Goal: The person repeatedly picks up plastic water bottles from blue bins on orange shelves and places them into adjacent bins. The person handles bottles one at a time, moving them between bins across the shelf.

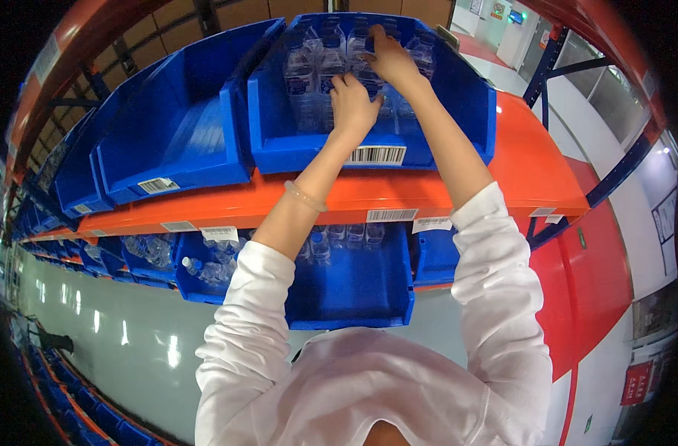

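Clear plastic water bottles [299,74] with blue caps stand upright in rows in a blue bin [458,111] on the orange shelf. Both my arms reach into this bin. My left hand [354,108] lies against the front bottles, its fingers spread and the thumb held apart. Farther back and to the right, my right hand [393,58] curls its fingers and thumb around the upper part of a bottle, which the hand partly hides. More bottles [422,50] stand to the right of that hand.
A second blue bin [172,141] adjoins on the left. The orange shelf edge [309,201] runs in front of me. Below it, lower bins [346,290] hold some bottles [319,245]. A dark blue rack post [543,74] stands at the right. Cartons [179,41] are stacked behind.
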`<state>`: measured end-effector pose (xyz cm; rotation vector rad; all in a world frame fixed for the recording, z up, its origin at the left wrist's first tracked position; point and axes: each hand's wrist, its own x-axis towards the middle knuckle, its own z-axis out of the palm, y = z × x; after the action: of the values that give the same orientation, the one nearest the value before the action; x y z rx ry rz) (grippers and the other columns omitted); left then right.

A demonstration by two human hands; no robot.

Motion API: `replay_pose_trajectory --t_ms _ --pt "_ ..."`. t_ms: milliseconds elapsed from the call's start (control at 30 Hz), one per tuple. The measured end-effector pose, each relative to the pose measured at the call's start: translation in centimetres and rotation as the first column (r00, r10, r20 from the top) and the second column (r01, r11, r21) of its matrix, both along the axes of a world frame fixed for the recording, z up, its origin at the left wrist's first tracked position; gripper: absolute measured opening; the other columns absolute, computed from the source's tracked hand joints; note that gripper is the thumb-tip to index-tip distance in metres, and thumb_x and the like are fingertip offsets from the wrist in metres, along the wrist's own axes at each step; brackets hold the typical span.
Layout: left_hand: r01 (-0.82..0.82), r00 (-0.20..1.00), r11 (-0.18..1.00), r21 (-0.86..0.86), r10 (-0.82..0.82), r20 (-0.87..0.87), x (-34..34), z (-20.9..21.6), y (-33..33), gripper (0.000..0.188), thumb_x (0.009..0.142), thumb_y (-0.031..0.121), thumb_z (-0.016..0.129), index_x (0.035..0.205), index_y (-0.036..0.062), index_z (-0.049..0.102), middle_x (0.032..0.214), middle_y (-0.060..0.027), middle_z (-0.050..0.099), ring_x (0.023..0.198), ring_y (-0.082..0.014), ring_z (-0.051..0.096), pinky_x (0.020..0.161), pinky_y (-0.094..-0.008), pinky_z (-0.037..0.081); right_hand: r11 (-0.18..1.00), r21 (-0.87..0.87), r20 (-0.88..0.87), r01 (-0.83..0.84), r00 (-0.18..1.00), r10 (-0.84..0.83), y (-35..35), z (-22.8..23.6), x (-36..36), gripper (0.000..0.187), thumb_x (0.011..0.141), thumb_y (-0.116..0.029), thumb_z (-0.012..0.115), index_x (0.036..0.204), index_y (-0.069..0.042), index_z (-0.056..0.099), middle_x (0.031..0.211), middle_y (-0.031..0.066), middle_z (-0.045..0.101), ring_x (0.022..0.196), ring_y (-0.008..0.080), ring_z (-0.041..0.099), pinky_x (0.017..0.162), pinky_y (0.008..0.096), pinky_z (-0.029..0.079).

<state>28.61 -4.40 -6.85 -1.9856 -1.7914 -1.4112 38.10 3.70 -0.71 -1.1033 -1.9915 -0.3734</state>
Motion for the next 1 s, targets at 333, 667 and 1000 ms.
replay_pose_trajectory --t_ms 333,667,1000 --pt "0.204 0.978 0.884 0.421 -0.204 -0.044 1.8 4.7 -5.4 0.071 0.066 0.02 0.077 0.124 0.0 0.042 0.115 -0.0189 0.05 0.109 -0.036 0.048 0.095 -0.044 0.036 0.936 0.328 -0.403 -0.129 0.877 0.262 -17.1 8.2 4.8 0.031 0.08 -0.019 0.069 0.097 -0.001 0.051 0.08 0.0173 0.061 0.072 0.0267 0.061 0.064 0.032 0.048" --pt "0.56 0.827 0.733 0.387 -0.526 -0.199 1.6 8.8 -20.7 0.077 0.059 0.01 0.076 0.127 0.0029 0.042 0.127 -0.0164 0.049 0.116 -0.0338 0.047 0.096 -0.0402 0.036 0.82 0.573 -0.557 0.014 0.74 0.377 -30.0 5.8 10.1 0.034 0.09 -0.014 0.057 0.114 0.005 0.041 0.093 0.0173 0.061 0.087 0.0257 0.065 0.073 0.031 0.057" --pt "0.731 0.676 0.673 -0.111 -0.736 -0.013 -2.1 -2.0 -28.3 0.077 0.058 0.012 0.075 0.125 -0.0027 0.04 0.128 -0.0186 0.044 0.113 -0.0338 0.047 0.092 -0.0428 0.04 0.636 0.681 -0.264 -0.363 0.688 0.676 -33.1 -7.4 9.1 0.054 0.079 -0.047 0.066 0.103 -0.004 0.043 0.067 0.0099 0.054 0.061 0.027 0.062 0.054 0.0315 0.051"
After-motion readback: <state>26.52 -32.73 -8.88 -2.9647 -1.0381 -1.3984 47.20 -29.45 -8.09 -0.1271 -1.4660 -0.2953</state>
